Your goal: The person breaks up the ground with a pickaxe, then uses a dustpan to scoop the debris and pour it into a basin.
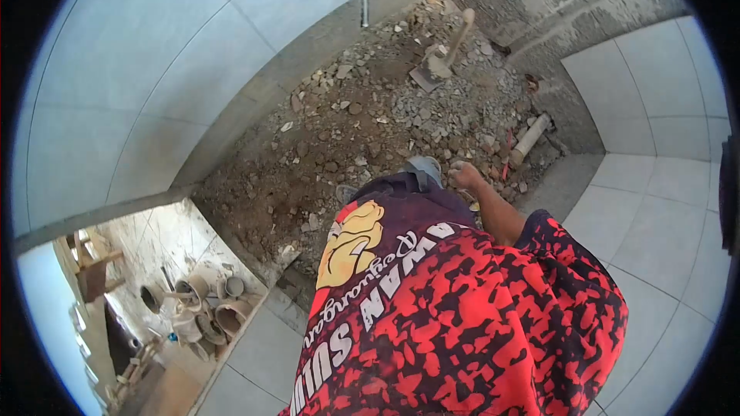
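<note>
Shirt (478, 323): red and black splotchy print with white lettering and a yellow fist graphic. It fills the bottom of the view and is easily the closest thing to the camera.
Right hand (465, 176): pokes out past the shirt on a bare forearm, fingers (459, 169) curled in like a fist, low over the rubble. Can't tell if anything's inside it.
Left hand: not in view, so no clue what its fingers are doing.
Rubble (362, 123): brown dirt and broken grey chunks covering the sunken floor patch, right under and all around the right hand.
Shoe (424, 168): grey toe just left of the right hand, planted on the rubble.
White pipe (530, 137): lies tilted in the rubble, near the hand on its right and a bit further out, by the foot of the bare wall.
Long-handled tool (441, 58): flat blade down in the rubble, wooden handle leaning up, well apart from the hand at the far end.
Tiled wall (154, 69): big pale tiles along the left side.
Floor tiles (663, 216): same pale tiles, on the right.
Pipe fittings (204, 300): dusty pile at lower left, past the tile edge.
</note>
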